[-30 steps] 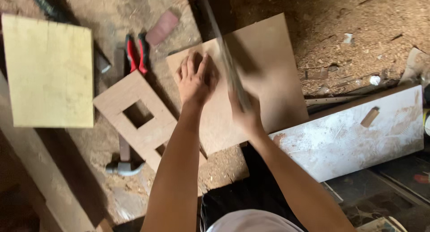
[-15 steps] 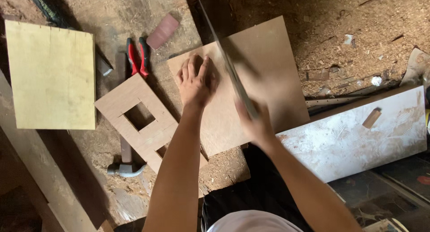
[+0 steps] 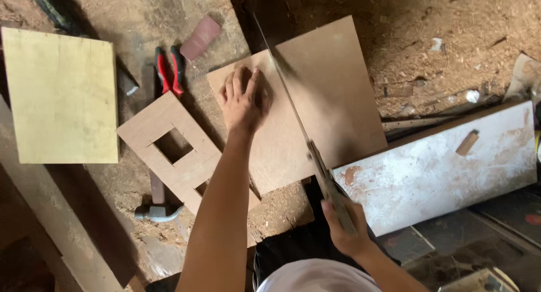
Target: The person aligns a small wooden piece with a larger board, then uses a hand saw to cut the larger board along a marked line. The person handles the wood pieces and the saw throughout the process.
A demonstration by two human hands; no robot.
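Head view: saw (image 3: pixel 293 109) splits board (image 3: pixel 332 95), left hand (image 3: pixel 243 100) beside.

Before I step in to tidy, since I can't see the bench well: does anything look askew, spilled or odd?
Sawdust is strewn all over the surface. A hammer lies partly under the cut-out board. The brown board sits at an angle while the left hand presses it and the right hand holds the saw.

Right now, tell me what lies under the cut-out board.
A hammer lies under the cut-out board: its head and handle ends show, the middle is covered. Red-handled pliers lie just beyond it.
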